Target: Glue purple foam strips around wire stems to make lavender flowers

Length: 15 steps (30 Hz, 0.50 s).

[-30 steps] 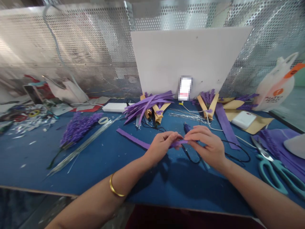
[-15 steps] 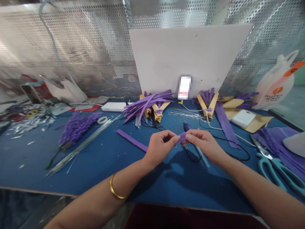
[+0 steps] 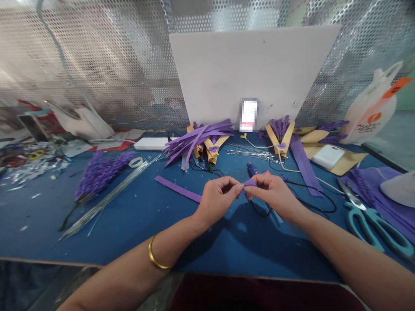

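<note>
My left hand (image 3: 218,198) and my right hand (image 3: 271,193) meet above the middle of the blue table (image 3: 136,224), fingertips pinched together. Between them is the end of a purple foam strip (image 3: 249,183), rolled or folded small at the pinch. The rest of the strip (image 3: 177,189) trails left from behind my left hand and lies flat on the table. A gold bangle (image 3: 157,258) circles my left wrist. A purple glue gun (image 3: 252,169) with its black cord lies just beyond my right hand.
Teal scissors (image 3: 372,222) lie at right beside purple sheets (image 3: 385,194). A lavender bunch (image 3: 99,172) and thin wires (image 3: 106,198) lie at left. Cut purple strips (image 3: 197,140), tan paper cones (image 3: 280,138), more wires and a white board (image 3: 253,73) stand behind.
The purple piece between my fingertips has got shorter and more bunched. Both hands have risen slightly and drawn closer together; the view has shifted a little.
</note>
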### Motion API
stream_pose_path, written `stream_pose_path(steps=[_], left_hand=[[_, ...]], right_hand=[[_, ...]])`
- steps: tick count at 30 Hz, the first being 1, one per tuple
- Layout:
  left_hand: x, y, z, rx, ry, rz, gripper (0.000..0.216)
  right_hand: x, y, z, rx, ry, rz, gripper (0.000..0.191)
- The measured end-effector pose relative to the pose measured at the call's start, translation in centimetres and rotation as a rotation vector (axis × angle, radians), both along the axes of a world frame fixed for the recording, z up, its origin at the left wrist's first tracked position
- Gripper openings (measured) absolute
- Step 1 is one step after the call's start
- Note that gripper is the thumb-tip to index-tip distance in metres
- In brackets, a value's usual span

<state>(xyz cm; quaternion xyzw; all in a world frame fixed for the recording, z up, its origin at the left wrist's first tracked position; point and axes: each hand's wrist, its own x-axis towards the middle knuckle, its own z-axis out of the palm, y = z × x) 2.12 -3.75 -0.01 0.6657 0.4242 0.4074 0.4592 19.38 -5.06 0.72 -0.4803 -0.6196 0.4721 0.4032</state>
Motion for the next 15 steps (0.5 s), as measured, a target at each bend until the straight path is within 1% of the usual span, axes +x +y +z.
stream_pose_path(steps=[6,15], left_hand=[[0.11,0.2,-0.08,-0.065,0.004,-0.066,0.031],[0.24,0.1,0.27,-0.055,-0.028,-0.023,0.026]], right_hand=[[0.14,0.08,0.02,0.027,-0.044,-0.062,0.018],[0.78,0.61,-0.1,0.057,0.063,-0.097,0.021]])
